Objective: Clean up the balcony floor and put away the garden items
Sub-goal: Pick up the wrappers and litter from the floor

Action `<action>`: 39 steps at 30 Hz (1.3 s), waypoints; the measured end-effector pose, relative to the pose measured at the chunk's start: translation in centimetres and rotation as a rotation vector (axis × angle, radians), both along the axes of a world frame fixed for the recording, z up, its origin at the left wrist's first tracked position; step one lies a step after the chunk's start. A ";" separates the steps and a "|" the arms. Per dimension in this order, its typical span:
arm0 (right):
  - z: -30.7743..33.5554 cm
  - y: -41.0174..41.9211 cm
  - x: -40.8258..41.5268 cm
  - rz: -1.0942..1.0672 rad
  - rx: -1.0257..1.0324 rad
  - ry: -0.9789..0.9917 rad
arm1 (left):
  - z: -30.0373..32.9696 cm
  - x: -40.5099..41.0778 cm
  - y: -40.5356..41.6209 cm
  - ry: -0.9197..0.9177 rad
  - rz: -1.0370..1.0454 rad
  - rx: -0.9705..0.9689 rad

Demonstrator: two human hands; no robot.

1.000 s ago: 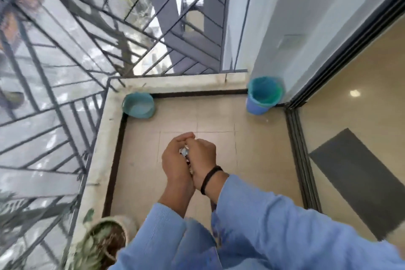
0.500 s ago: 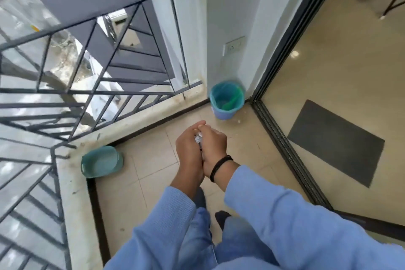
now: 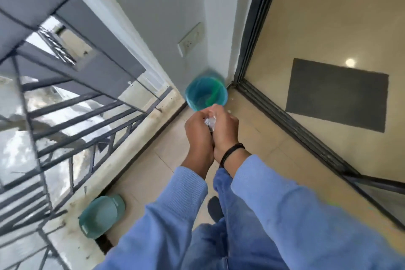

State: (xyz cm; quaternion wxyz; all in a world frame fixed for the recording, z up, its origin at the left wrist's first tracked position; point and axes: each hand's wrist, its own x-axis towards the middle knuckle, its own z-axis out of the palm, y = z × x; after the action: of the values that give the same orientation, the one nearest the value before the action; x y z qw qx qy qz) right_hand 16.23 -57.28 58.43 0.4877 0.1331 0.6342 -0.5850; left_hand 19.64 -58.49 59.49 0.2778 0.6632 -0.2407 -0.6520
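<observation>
Both hands, left [image 3: 198, 130] and right [image 3: 225, 126], cup a crumpled clear wad [image 3: 210, 121] between them, just short of the blue bin [image 3: 206, 94] in the corner. Best to bring it right over the rim before letting go, so no scraps fall on the floor [image 3: 252, 138].

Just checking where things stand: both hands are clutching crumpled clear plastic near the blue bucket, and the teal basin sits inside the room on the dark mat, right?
Not quite. The head view shows the teal basin on the balcony floor beside the railing ledge, not on the dark mat. The rest holds: left hand and right hand clutch the crumpled clear plastic near the blue bucket.
</observation>
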 end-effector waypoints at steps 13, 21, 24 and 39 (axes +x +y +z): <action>-31.6 -13.0 -7.7 0.007 0.280 0.050 | -31.8 -7.0 -14.7 -0.084 -0.008 0.152; -39.5 -16.7 -10.6 0.082 0.292 -0.085 | -46.5 -6.9 -20.0 -0.157 -0.152 0.131; -39.6 -17.3 -11.4 0.099 0.298 -0.106 | -47.2 -7.3 -20.2 -0.176 -0.135 0.091; -38.8 -17.7 -12.5 0.043 0.327 -0.202 | -43.2 -6.7 -21.3 -0.309 -0.174 0.185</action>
State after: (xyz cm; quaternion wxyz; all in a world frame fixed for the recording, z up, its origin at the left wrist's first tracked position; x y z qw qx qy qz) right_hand 3.75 -75.00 19.59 0.5330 0.2551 0.6715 -0.4472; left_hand 12.91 -79.76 16.29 0.1183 0.7547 -0.2760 -0.5832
